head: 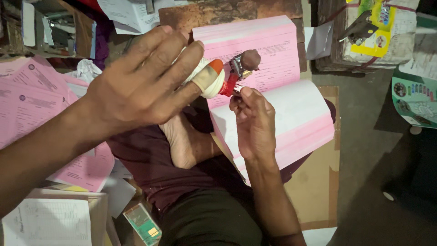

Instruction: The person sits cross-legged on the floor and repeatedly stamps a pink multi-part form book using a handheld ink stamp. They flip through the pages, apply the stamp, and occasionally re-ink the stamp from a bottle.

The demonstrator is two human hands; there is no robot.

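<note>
Seen from above: a thick pad of pink and white printed paper forms (273,91) lies open across the lap, with loose pink sheets (27,100) spread to the left and a flat brown cardboard piece (318,182) underneath at the right. A bare foot (182,141) is tucked just below the pad.

The left hand (141,82) is raised over the pad, fingers closed round a white cylindrical bottle with an orange band (211,77); the bottle's lower end points toward the right hand. The right hand (252,120) is closed narrowly, fingertips pinching the bottom of a small metal stamping device with a red part and a round dark brown knob (241,66), held upright just above the pad's upper page.

Bottle and device are touching or very nearly so; which one cannot be told. The step in hand is judged to be a filling or inking of the device from the bottle. The next move would call for a steady device and careful alignment of the bottle's tip.
</note>
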